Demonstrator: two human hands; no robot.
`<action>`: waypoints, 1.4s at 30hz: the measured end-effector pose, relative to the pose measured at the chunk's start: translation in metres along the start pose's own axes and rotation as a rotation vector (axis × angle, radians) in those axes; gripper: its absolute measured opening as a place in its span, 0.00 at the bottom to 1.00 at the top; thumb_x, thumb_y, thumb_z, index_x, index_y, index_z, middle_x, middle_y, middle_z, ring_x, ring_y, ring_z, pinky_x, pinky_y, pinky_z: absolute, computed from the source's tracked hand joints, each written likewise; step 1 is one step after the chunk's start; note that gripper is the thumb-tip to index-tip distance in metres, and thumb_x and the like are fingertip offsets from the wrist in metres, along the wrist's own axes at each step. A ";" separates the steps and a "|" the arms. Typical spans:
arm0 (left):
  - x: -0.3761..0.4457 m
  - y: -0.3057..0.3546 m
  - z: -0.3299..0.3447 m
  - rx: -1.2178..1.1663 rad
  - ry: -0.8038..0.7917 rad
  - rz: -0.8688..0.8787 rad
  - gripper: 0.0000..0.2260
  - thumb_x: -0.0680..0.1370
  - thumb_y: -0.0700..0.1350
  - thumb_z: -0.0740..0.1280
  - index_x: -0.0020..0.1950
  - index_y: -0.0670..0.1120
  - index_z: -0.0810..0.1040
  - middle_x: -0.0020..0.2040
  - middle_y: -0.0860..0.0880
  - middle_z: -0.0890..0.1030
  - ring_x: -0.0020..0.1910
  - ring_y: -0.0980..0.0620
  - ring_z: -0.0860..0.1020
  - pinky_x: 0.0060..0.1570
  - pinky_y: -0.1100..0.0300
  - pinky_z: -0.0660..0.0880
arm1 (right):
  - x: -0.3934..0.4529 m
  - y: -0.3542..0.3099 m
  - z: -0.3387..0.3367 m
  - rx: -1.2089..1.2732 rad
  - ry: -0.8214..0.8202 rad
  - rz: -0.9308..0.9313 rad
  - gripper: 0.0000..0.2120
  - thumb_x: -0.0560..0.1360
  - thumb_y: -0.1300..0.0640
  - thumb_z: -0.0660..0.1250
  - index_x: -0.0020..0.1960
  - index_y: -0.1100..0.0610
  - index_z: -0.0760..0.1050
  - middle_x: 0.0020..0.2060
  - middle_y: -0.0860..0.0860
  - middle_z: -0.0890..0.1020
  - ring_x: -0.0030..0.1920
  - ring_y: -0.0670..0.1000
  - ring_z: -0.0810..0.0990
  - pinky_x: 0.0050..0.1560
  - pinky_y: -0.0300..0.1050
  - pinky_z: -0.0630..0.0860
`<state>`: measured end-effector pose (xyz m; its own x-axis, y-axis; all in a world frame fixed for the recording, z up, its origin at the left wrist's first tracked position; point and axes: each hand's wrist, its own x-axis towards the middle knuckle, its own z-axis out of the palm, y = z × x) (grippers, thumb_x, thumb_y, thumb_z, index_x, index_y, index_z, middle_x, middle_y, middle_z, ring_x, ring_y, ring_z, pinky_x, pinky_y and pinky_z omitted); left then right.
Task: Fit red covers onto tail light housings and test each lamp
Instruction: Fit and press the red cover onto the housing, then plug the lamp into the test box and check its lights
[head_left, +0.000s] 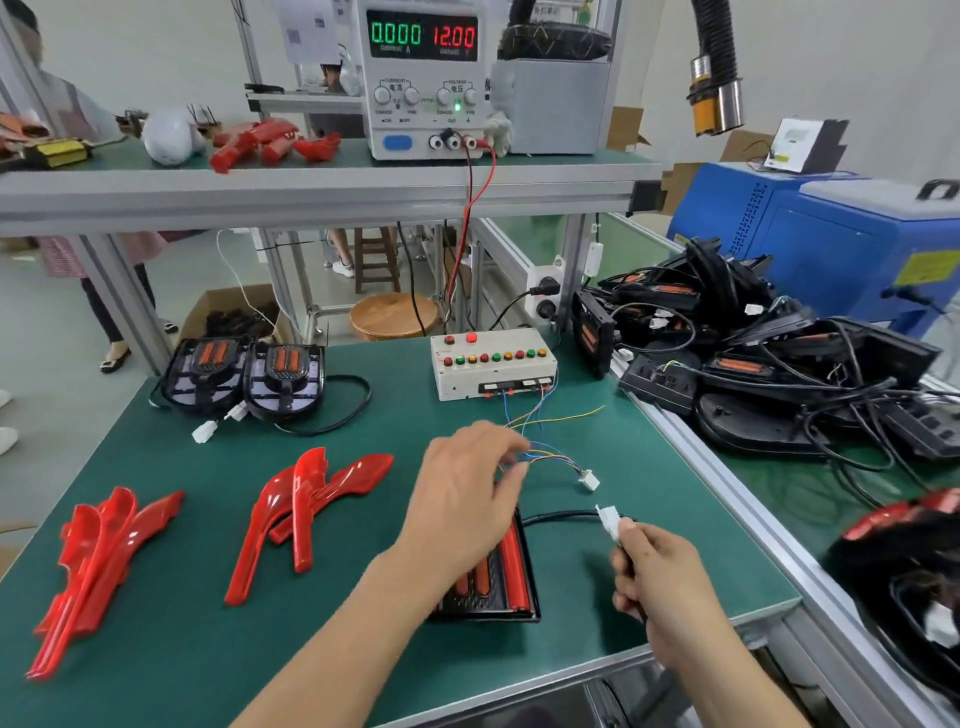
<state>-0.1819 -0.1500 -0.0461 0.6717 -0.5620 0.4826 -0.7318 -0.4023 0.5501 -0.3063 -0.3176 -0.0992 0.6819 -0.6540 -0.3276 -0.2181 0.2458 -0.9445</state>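
Evidently readying a lamp test, the left hand (470, 470) pinches the tester's coloured leads (550, 460) while the right hand (660, 577) grips the lamp's white plug (609, 521), the covered housing (491, 577) lying near the tabletop's (363, 499) front edge.

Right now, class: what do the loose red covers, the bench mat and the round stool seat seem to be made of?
Red covers: likely moulded translucent plastic, glossy; bright highlights run along their curves.
Bench mat: probably rubber or vinyl, matte green, without glare.
Stool seat: looks like varnished wood, with visible grain and a soft sheen.
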 end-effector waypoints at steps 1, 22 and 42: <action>0.018 0.003 0.012 0.065 -0.090 0.069 0.10 0.79 0.44 0.69 0.60 0.50 0.81 0.54 0.55 0.82 0.58 0.52 0.78 0.61 0.49 0.71 | 0.001 -0.001 0.000 0.002 0.005 -0.006 0.13 0.84 0.59 0.60 0.41 0.61 0.72 0.26 0.51 0.69 0.23 0.48 0.59 0.23 0.40 0.62; 0.090 -0.017 0.084 -0.024 -0.613 0.185 0.06 0.80 0.42 0.70 0.56 0.47 0.82 0.54 0.50 0.85 0.56 0.52 0.81 0.61 0.54 0.75 | 0.030 0.000 -0.001 -0.103 -0.077 -0.081 0.18 0.84 0.51 0.63 0.47 0.66 0.79 0.27 0.49 0.64 0.24 0.47 0.59 0.24 0.41 0.60; 0.086 -0.023 0.060 -0.345 -0.625 0.082 0.05 0.78 0.39 0.71 0.52 0.45 0.85 0.49 0.51 0.86 0.52 0.57 0.83 0.62 0.58 0.77 | 0.038 0.001 -0.004 -0.227 -0.205 -0.150 0.23 0.85 0.46 0.58 0.46 0.61 0.82 0.26 0.49 0.65 0.25 0.49 0.62 0.27 0.44 0.64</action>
<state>-0.1142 -0.2320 -0.0584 0.3491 -0.9309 0.1077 -0.6292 -0.1477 0.7631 -0.2835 -0.3453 -0.1130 0.8391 -0.5078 -0.1950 -0.2395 -0.0230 -0.9706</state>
